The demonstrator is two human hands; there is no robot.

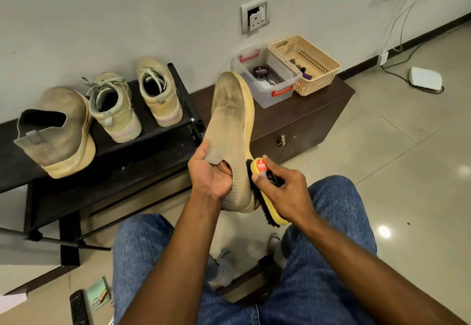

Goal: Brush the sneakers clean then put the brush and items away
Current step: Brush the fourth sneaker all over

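The left hand (pixel 212 174) holds a beige knit sneaker (pixel 233 130) up in front of the knees, toe pointing away toward the wall, its grip closed around the collar with the thumb outside and the fingers tucked into the opening. The right hand (pixel 283 192) has its grip wrapped around a yellow-backed brush (pixel 266 194), whose dark bristles touch the sneaker's side near the heel.

3 more sneakers stand on the black shoe rack (pixel 142 156) to the left: the matching knit sneaker (pixel 58 130) nearest the left edge, then 2 laced ones (pixel 114 110) (pixel 158 92), heels toward the camera.

On the dark low cabinet (pixel 305 120) by the wall sits a clear box (pixel 267 79) with red handles, holding a round polish tin (pixel 260 72). Touching its right side is a beige perforated basket (pixel 305 62) containing small items too small to identify.
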